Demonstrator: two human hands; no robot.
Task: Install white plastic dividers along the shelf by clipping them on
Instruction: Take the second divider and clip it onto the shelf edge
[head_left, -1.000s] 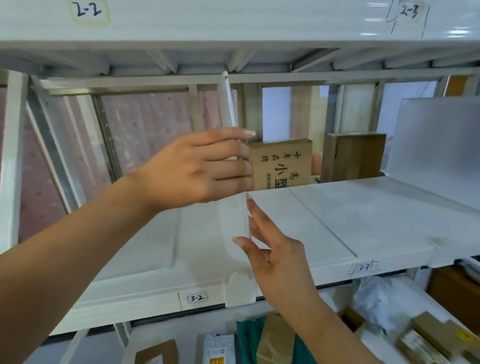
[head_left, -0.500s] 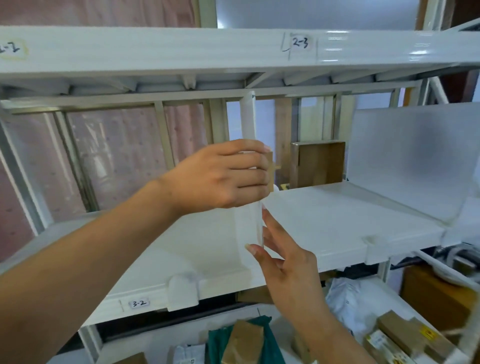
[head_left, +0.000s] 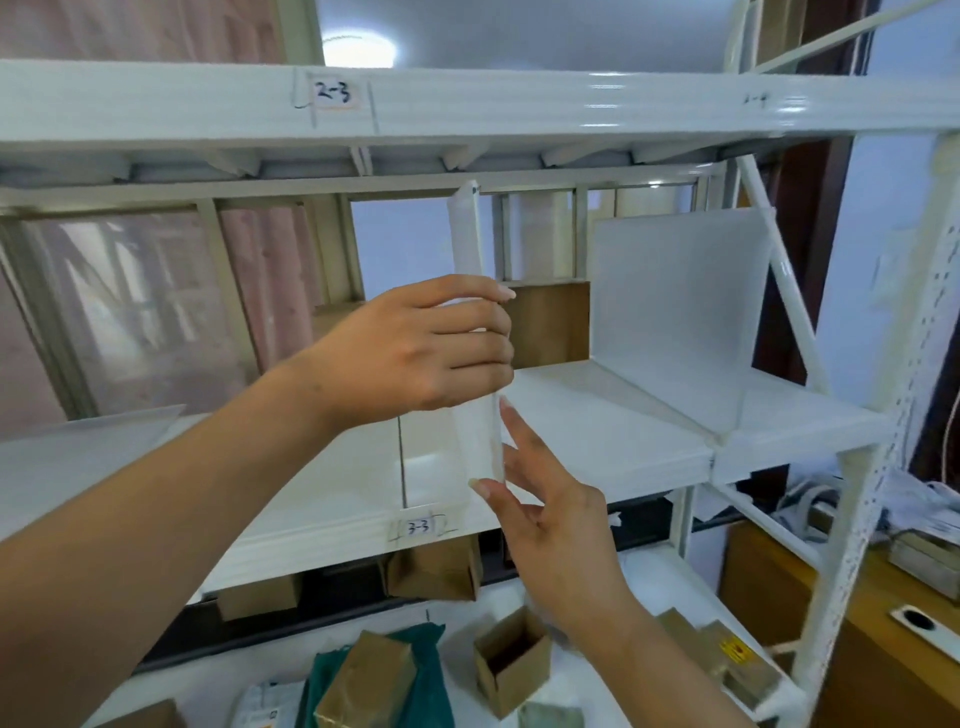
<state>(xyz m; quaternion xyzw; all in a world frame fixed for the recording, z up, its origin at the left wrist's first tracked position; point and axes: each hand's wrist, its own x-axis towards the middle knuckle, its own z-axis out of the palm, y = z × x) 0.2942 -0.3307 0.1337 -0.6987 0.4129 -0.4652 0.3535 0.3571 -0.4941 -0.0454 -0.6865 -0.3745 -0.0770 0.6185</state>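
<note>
A white plastic divider (head_left: 466, 244) is held upright and edge-on over the front of the shelf (head_left: 597, 415), just right of the label 3-3 (head_left: 418, 527). Its middle is gripped by the left hand (head_left: 415, 348), with the fingers curled round it. Its lower edge is touched by the right hand (head_left: 545, 525), whose fingers are straight and spread. A second divider (head_left: 675, 291) is seen standing farther right.

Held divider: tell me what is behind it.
A brown cardboard box stands at the back of the shelf, right of the divider. The left hand gripping the divider covers the box's left end and whatever is directly behind.
</note>
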